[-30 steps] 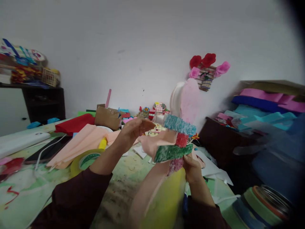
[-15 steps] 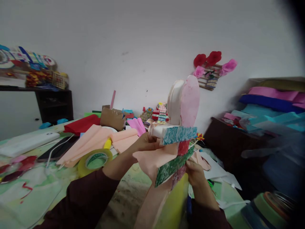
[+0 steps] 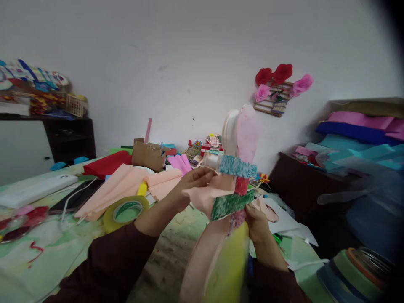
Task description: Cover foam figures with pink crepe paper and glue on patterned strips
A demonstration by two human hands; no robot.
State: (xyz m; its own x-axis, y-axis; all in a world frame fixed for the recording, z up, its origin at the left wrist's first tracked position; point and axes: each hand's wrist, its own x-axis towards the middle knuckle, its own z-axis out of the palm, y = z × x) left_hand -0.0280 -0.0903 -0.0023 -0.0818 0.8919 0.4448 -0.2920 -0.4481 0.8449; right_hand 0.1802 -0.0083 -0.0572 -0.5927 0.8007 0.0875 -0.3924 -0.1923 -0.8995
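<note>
Yellow panel: this lower part [image 3: 229, 265] of your paper model is nearest you, with the rest rising above it.
Paper model: it stands upright between your hands [image 3: 233, 204], over the tabletop [image 3: 179, 223]; the green band [image 3: 222, 208] sits flatter than half a second ago, when it slanted steeply, so the model has been turned or tilted a little.
Right hand: yours [image 3: 257, 223] holds the model's right edge just below the green band, as it did in both earlier views; it seems to be doing the steadying.
Left hand: your fingers [image 3: 197, 179] are narrowly drawn together at the upper edge of the peach flap; the fingertips are partly hidden, so I can't tell whether they pinch it. Half a second ago they were lower against the model, and before that they were clear of it.
Peach flap: it juts out loose to the left [image 3: 205, 198] between the green and blue bands, so I judge this side is the part still unsettled.
Blue band: it crosses [image 3: 238, 167] just above the flap.
Pink oval: it tops the model [image 3: 248, 132], farthest from your hands.
Tape roll: it lies [image 3: 109, 216] left of your forearm.
Wall flowers: they hang beyond everything [image 3: 282, 73].
</note>
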